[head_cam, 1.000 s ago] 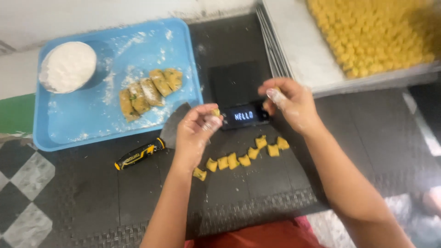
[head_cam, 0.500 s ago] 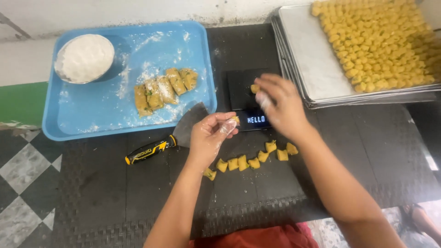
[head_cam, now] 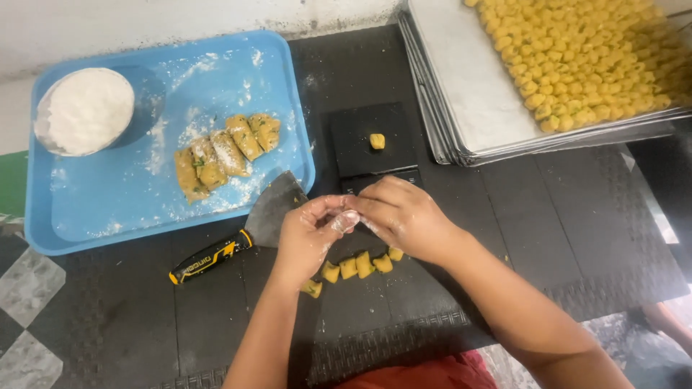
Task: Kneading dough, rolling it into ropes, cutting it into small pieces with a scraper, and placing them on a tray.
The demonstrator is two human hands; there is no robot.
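Item: cut dough pieces (head_cam: 357,265), small yellow cubes in a row on the black desk (head_cam: 548,238), just beneath both hands. Left hand (head_cam: 306,234) and right hand (head_cam: 404,216) meet fingertip to fingertip, floured, curled; whether they pinch a piece, cannot tell. Likely soft, light, sticky, easily squashed: take by the sides. One piece (head_cam: 377,140) sits on the scale (head_cam: 375,144).

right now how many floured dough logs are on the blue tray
4, lying side by side in a slanted row mid-tray on the blue plastic tray: floured yellow dough logs at and. None seem hidden.
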